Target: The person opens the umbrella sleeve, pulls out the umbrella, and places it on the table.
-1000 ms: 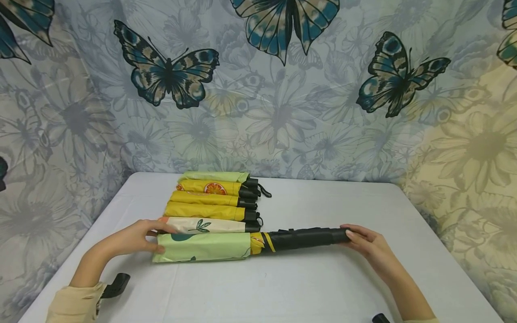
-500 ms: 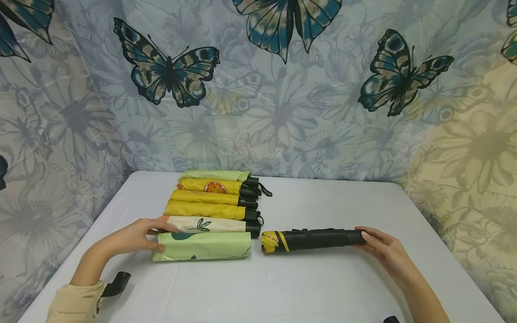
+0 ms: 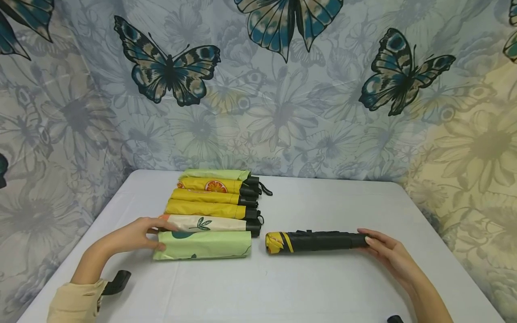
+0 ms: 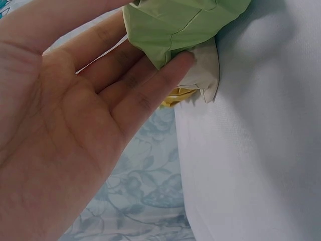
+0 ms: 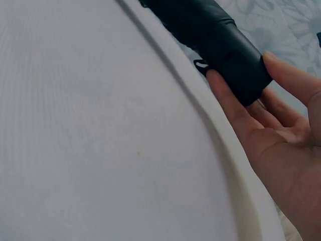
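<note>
My right hand (image 3: 387,255) pinches the handle end of a folded black umbrella (image 3: 323,241) with a yellow patterned tip, held low over the table. In the right wrist view, thumb and fingers lie on opposite sides of the black handle (image 5: 241,70), where a small loop shows. At the left, my left hand (image 3: 135,237) grips the left end of a light green umbrella sleeve (image 3: 206,246). The left wrist view shows the creased green corner of that sleeve (image 4: 175,25) at the fingers. A gap of bare table separates umbrella and sleeve.
Behind the sleeve lie several folded umbrellas in a row: a cream one (image 3: 218,223) with leaves, yellow ones (image 3: 203,208) and a green one (image 3: 216,174) at the back. Black handles point right. The white table (image 3: 258,291) meets a butterfly-print cloth (image 3: 278,130) behind.
My right hand has drawn the black umbrella rightward, out of the green sleeve's right end, and a gap has opened between them. The left hand has stayed in place on the sleeve.
</note>
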Available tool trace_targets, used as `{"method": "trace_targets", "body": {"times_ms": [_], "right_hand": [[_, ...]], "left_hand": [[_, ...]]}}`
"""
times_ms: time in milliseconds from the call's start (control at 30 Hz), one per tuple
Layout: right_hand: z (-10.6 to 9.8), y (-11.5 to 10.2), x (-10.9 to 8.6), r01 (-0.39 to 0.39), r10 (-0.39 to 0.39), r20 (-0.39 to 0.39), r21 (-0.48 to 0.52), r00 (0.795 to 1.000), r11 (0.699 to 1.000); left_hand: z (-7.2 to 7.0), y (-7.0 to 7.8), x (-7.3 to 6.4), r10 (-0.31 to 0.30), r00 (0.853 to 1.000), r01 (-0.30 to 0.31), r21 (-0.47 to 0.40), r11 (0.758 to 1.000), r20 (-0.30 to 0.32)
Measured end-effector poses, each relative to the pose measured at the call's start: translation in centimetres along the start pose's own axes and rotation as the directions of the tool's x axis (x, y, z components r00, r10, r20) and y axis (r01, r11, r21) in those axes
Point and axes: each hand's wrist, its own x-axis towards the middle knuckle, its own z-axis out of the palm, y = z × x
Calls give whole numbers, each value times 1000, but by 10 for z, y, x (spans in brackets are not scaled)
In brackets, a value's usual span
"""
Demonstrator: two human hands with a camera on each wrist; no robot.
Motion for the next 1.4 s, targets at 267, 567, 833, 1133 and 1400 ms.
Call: {"method": "trace_targets", "body": {"times_ms": [267,567,833,1133,1400], "right_hand": [[-5,7,0,-73,67,-50,-117,996,990],[-7,4,-2,-53,27,-77,-370,997,928],[-9,5,-7,-39,4,-77,-458,997,888],[-11,4,-11,-61,26,-86,-441,996,896],[-11,7,-13,-76,44,-88,-417,995,906]], "left_hand": [[-1,1,1,-8,1000,8,-23,1000,8],[-1,2,-1,-15,1000,15,-28,1000,3],[-1,2,-2,-20,1000,20,-37,999,0],[-1,1,-2,-25,1000,25,-36,999,-2],[-1,2,-1,-16,1000,16,-29,999,-2]]}}
